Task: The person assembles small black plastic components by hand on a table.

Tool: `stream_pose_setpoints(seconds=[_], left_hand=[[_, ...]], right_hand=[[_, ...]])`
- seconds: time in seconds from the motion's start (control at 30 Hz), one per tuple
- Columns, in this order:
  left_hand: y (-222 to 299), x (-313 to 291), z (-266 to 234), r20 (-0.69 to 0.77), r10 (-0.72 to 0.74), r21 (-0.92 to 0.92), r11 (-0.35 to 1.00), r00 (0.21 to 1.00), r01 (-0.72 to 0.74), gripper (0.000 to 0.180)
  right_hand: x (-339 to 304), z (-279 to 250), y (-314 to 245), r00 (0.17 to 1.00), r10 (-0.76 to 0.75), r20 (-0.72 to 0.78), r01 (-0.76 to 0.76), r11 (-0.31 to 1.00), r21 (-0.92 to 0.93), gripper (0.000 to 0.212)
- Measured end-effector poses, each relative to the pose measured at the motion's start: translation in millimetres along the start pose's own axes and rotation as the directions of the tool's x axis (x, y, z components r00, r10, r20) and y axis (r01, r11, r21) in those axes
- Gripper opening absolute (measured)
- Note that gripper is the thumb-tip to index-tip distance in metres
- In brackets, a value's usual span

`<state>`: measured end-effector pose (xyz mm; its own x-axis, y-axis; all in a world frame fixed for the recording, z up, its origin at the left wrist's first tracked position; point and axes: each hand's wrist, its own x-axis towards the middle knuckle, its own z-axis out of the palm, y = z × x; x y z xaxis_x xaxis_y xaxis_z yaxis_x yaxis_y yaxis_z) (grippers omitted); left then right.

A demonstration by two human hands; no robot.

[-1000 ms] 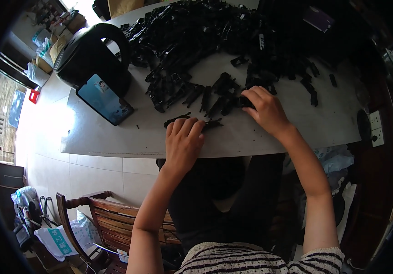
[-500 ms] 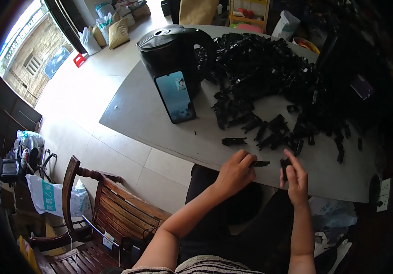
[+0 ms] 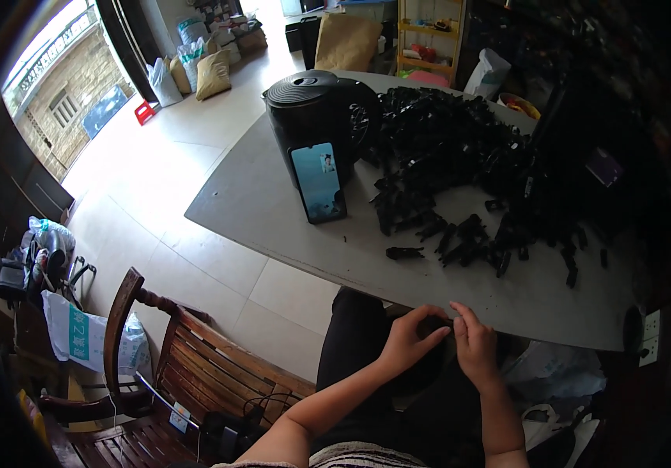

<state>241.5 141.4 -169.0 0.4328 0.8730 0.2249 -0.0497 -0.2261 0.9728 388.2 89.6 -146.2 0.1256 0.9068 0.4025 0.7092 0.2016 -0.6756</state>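
Observation:
My left hand point(image 3: 413, 340) and my right hand point(image 3: 476, 351) meet at the table's front edge, above my lap. The left fingers are curled toward the thumb, and the right fingers close near the left fingertips. A small dark bit shows between them, but its kind is hidden. Just beyond my hands, a single small black plastic piece point(image 3: 405, 253) lies apart on the grey table point(image 3: 312, 261). Farther back spreads a big heap of black plastic parts point(image 3: 452, 140), with several loose ones point(image 3: 468, 238) along its near side.
A phone point(image 3: 319, 183) with a lit screen leans against a black kettle point(image 3: 312, 97) at the back left of the table. To my left stands a wooden chair point(image 3: 218, 355) with slatted back. White sacks point(image 3: 90, 335) sit on the floor; a wall socket point(image 3: 649, 337) is at right.
Both hands have drawn toward me and come together. The thin black piece in my left hand and the black piece in my right no longer show clearly. The view has shifted slightly.

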Motion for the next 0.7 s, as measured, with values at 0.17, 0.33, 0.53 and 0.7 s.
stream_pose_setpoints(seconds=[0.17,0.33,0.53,0.7], left_hand=[[-3.4,-15.6,-6.4,0.035,-0.133,-0.005,0.991,0.991,0.133,0.025],[-1.1,-21.0,0.7,0.068,-0.135,0.026,0.991,0.988,0.134,0.025],[-8.1,-14.0,-8.4,-0.088,-0.024,-0.204,0.979,0.996,0.006,0.024],[19.0,-19.3,-16.0,0.139,-0.175,-0.252,0.946,0.975,0.206,0.025]], right_hand=[[-8.3,-0.7,-14.0,0.961,0.242,0.132,-0.229,0.968,-0.105,0.026],[-16.2,4.6,-4.6,0.971,0.225,0.085,-0.214,0.969,-0.12,0.026],[-24.6,-4.3,6.0,0.882,0.356,0.308,-0.459,0.794,0.398,0.021],[-26.7,-21.8,-3.3,0.774,0.367,0.516,-0.626,0.324,0.709,0.012]])
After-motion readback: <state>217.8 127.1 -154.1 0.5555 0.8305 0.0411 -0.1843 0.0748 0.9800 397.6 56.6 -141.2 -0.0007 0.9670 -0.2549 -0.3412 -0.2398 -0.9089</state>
